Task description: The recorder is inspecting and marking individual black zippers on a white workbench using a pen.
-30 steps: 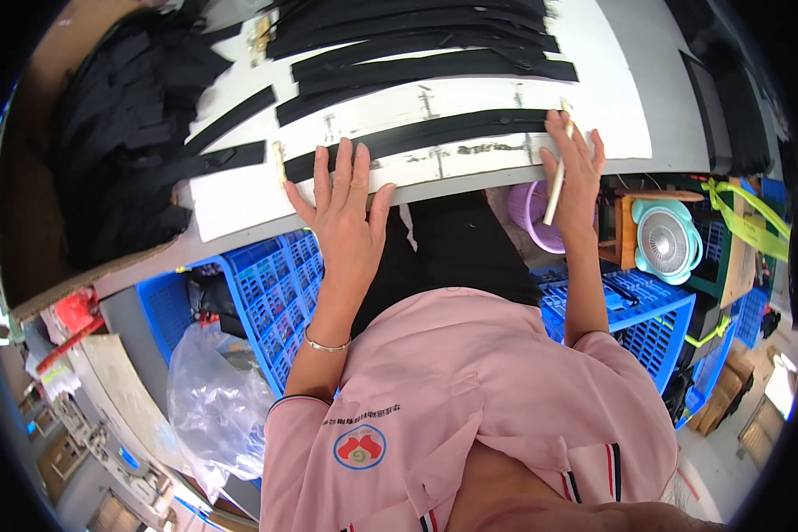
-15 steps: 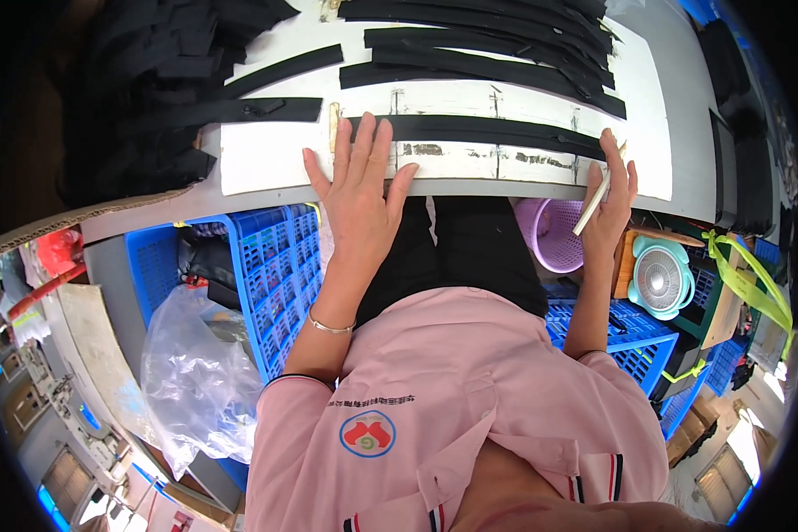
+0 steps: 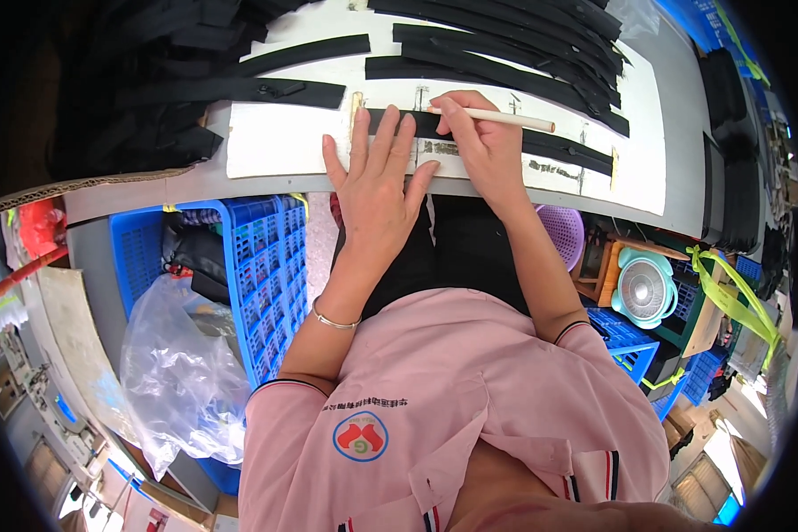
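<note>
Clock reading: hours are taken from the middle of the view, twelve at its top edge.
Left hand point(image 3: 377, 182): at twelve o'clock, palm down with fingers spread, gripping nothing; its middle fingers lie over the left part of the black strip, the thumb pointing toward one o'clock.
Right hand point(image 3: 489, 151): at one o'clock, closed round a white pencil point(image 3: 514, 119) between thumb and fingers; whether its tip touches the strip cannot be told.
Pencil: lies nearly level, blunt end toward three o'clock, tip end toward nine, over the strip's upper edge.
Black strip point(image 3: 572, 154): runs from under the left hand, behind the right hand, to its free end between one and two o'clock.
White board point(image 3: 275, 146): under the strip, bearing dark marks on both sides of it.
Stacked strips point(image 3: 505, 44): on the board toward one o'clock, overlapping, roughly parallel.
Black heap point(image 3: 151, 75): at ten o'clock, beside the board; loose ends reach over it.
Grey table point(image 3: 683, 106): beneath the board.
Below the table: blue crate point(image 3: 270, 284) at nine o'clock, clear plastic bag point(image 3: 182, 372) at eight, purple basket point(image 3: 560, 238) and teal fan point(image 3: 645, 288) near three.
Wrist: silver bracelet point(image 3: 335, 323) on the left one.
</note>
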Action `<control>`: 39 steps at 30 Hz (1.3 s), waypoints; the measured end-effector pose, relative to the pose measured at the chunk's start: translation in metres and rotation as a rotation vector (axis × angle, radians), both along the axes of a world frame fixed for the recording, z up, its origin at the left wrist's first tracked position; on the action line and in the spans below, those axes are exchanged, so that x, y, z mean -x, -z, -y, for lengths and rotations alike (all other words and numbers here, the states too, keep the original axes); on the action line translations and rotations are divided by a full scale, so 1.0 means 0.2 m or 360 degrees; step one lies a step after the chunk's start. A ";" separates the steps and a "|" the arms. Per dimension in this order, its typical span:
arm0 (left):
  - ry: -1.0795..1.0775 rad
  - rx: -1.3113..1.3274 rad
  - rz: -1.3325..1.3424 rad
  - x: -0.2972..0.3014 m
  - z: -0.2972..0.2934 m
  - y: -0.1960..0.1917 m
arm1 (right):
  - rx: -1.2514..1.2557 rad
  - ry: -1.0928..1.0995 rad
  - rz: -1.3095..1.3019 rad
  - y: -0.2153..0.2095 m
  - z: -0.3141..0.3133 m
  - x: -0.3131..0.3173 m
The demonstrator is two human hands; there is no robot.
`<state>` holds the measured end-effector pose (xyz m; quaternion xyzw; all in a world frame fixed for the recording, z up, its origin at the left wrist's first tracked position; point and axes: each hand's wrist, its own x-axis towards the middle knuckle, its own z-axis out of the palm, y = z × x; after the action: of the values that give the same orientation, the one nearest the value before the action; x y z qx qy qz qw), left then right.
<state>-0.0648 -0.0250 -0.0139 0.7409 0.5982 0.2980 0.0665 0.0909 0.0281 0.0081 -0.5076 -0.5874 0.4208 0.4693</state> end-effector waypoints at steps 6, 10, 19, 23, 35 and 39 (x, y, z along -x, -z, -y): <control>-0.0002 -0.0005 -0.0021 0.01 0.00 0.00 | -0.0039 -0.0076 0.0149 0.00 0.00 0.01; 0.0006 -0.0012 -0.0002 0.00 0.00 0.00 | -0.0089 -0.0096 0.0246 0.02 -0.01 0.01; -0.0007 -0.0038 0.0004 0.00 0.00 0.01 | -0.0030 -0.0172 0.0165 0.03 0.00 -0.03; -0.0003 -0.0041 -0.0005 0.00 -0.01 0.01 | -0.0098 -0.0183 0.0183 0.04 0.00 -0.02; 0.0009 0.0027 -0.0029 0.01 -0.01 0.01 | -0.0061 -0.0039 -0.0052 -0.03 0.05 -0.10; 0.0024 0.0033 -0.0067 0.00 0.00 0.00 | -0.0293 0.0390 0.0067 -0.05 0.07 -0.32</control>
<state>-0.0647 -0.0242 -0.0146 0.7508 0.5969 0.2756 0.0638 0.1553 0.0137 0.0174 -0.5390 -0.5668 0.2940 0.5494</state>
